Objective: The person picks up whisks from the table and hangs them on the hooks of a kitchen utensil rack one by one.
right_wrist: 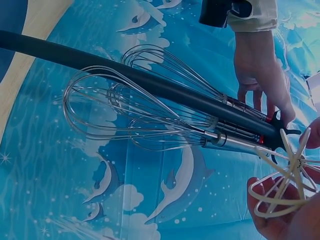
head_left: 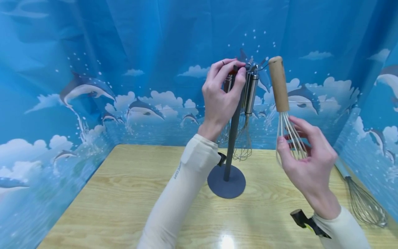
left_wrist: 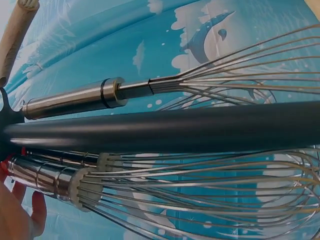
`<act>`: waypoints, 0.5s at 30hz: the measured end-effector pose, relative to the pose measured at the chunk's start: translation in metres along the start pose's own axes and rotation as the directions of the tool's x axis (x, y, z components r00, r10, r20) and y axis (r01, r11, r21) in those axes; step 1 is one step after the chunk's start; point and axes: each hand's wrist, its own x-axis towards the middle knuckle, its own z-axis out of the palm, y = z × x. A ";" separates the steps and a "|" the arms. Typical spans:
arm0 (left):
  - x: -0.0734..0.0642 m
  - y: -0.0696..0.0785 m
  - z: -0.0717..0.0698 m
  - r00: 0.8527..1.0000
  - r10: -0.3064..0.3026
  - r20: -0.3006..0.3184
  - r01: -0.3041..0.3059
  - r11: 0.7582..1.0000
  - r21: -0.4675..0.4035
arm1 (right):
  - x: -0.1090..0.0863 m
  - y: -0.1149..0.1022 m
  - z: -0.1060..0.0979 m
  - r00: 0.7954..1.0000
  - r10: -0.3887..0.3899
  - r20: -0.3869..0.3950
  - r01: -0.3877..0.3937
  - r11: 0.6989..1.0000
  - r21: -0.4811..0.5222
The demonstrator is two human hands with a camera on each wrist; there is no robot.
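Note:
A whisk with a wooden handle and pale wires stands upright, handle up. My right hand holds it by the wires, fingers and thumb around them. Its handle top is beside a hook at the top of a dark rack stand; whether the two are linked I cannot tell. My left hand grips the stand's top with thumb and fingers. Several metal whisks hang from the stand, among them a steel-handled whisk and, across the pole, a whisk with a shiny banded handle.
The stand's round base rests on the wooden table. Another whisk with a grey handle lies at the right edge, against the blue dolphin-print curtain that encloses the table's back and sides.

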 end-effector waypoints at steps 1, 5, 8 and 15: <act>0.000 0.000 0.000 1.000 0.004 0.002 -0.004 1.000 0.010 | 0.001 0.000 0.001 1.000 -0.001 0.002 0.001 1.000 -0.002; 0.002 -0.001 0.000 1.000 0.017 0.012 -0.018 0.999 0.036 | 0.003 -0.001 0.003 1.000 0.015 0.017 -0.014 0.999 -0.034; 0.001 -0.002 0.001 1.000 0.021 0.017 -0.021 0.999 0.047 | 0.003 0.000 0.005 0.999 0.030 0.028 -0.029 0.998 -0.058; 0.000 -0.003 0.000 1.000 0.020 0.018 -0.021 0.998 0.062 | 0.001 0.000 0.008 0.998 0.039 0.042 -0.037 0.998 -0.059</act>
